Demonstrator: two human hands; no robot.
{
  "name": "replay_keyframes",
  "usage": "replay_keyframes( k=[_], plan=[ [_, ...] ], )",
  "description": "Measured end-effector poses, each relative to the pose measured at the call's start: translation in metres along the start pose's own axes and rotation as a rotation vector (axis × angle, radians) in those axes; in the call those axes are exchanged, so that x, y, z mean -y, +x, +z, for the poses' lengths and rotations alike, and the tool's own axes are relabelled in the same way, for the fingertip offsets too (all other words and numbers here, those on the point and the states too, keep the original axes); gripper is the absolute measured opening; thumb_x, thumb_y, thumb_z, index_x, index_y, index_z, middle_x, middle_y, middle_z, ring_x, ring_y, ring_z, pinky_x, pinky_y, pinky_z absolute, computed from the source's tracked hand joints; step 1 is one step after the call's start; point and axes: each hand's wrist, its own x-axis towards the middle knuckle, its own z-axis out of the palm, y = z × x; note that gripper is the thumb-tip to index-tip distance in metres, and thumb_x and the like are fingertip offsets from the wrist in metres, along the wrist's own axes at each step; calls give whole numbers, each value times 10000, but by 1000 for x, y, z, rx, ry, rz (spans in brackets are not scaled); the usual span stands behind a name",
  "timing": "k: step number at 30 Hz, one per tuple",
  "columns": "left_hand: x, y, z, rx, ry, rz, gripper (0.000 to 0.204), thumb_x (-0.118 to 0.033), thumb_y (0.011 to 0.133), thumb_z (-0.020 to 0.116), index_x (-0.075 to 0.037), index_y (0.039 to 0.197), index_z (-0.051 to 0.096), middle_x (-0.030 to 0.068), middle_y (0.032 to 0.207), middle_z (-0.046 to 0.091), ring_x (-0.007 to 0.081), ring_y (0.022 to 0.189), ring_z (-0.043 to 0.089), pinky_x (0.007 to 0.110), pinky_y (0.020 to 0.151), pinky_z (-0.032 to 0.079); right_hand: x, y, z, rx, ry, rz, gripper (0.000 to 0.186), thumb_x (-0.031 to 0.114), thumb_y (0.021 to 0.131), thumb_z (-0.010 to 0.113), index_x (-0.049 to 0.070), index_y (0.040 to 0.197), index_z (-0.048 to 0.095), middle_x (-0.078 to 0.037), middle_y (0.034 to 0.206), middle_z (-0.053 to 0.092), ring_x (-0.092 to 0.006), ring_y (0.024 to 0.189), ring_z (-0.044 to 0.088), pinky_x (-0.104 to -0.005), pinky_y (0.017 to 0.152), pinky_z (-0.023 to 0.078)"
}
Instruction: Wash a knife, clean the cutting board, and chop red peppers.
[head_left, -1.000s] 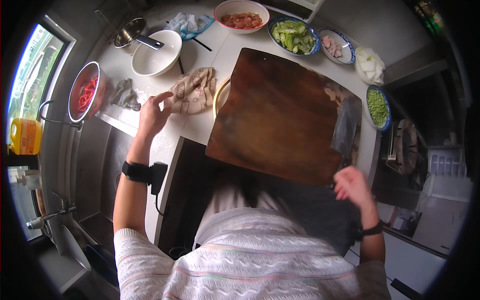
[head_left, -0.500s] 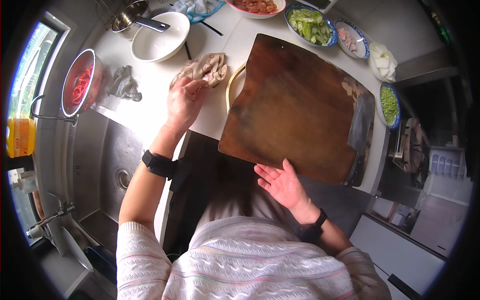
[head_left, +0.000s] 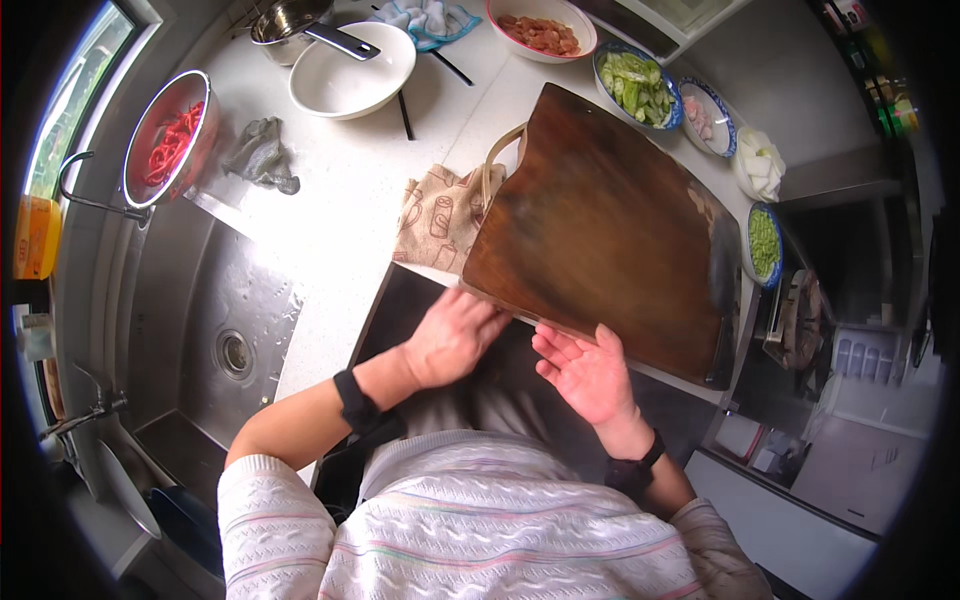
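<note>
A dark brown wooden cutting board (head_left: 610, 220) lies at the counter's front edge. What looks like a cleaver (head_left: 722, 250) rests along its right side. At the board's near left corner is my left hand (head_left: 450, 338); its fingers are blurred and partly hidden by the edge. My right hand (head_left: 588, 385) is palm up with its fingers stretched out, the tips meeting the board's near edge. Left of the board a tan patterned cloth (head_left: 432, 220) lies spread out, its right part hidden. A curved tan rim (head_left: 497, 155) shows from beneath the board's left side.
A white bowl (head_left: 345, 88) stands at the back with a steel pot (head_left: 283, 30) behind it. The colander of red strips (head_left: 150, 115) and a grey rag (head_left: 262, 155) are near the sink (head_left: 240, 290). Several bowls of cut food, including green slices (head_left: 640, 88), line the back right.
My left hand has let go of the tan cloth and come toward me to the board's near left corner. The cloth now lies flatter beside the board. My right hand stays at the near edge.
</note>
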Motion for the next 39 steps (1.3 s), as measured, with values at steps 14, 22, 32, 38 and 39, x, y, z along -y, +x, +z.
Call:
replay_keyframes(
  k=[14,22,32,38,39],
  plan=[
    [57,51,-46,-148,100,-277,323,-106,759,638,-60,1073,577,111,1145,536,310,1101,483,425,875,414,19,-4,15,-148,-554,47,243,214,959,484,21,1062,590,-125,989,648,-216,890,640,-286,660,522],
    [63,53,-18,94,160,-399,485,-284,913,477,-44,1331,421,165,1373,393,349,1312,297,487,1072,202,31,50,16,-217,-1894,-1113,210,15,746,620,47,953,602,-74,1025,616,-275,913,550,-358,805,442],
    [62,59,-27,128,199,-409,480,-265,893,516,-69,1322,431,152,1374,392,355,1315,288,489,1069,214,27,53,11,-204,-1819,-1173,141,-10,718,614,52,843,591,-60,985,608,-259,887,547,-358,765,433],
    [99,143,-39,8,213,-294,153,-198,792,592,-167,931,649,82,993,597,278,1011,515,417,829,405,26,53,9,-252,-1826,-1167,140,-4,706,614,58,829,588,-50,992,607,-250,897,546,-351,762,430],
    [102,166,-39,32,248,-283,127,-202,795,583,-163,892,656,80,965,604,273,992,522,418,818,408,24,50,11,-255,-1829,-1175,141,-2,706,614,60,831,590,-47,994,608,-248,902,546,-352,764,430]
  ],
)
